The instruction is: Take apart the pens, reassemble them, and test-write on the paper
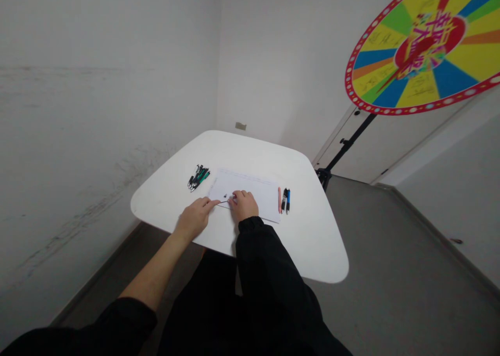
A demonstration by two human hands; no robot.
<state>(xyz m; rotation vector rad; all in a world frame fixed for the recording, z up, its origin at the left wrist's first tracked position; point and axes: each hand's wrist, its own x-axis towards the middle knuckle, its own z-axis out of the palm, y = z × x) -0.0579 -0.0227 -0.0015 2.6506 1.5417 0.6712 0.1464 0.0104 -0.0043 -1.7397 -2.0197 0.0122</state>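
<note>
My left hand pinches one end of a thin dark rod that looks like a pen refill. Close to the rod's other end, the closed fingers of my right hand work over the white paper; what lies inside them is partly hidden. A small dark piece rests on the paper just beyond the rod.
A pile of several black and green pens lies left of the paper on the white table. To the right are a pink pen, a black-and-clear pen and a blue pen. A colourful prize wheel stands behind.
</note>
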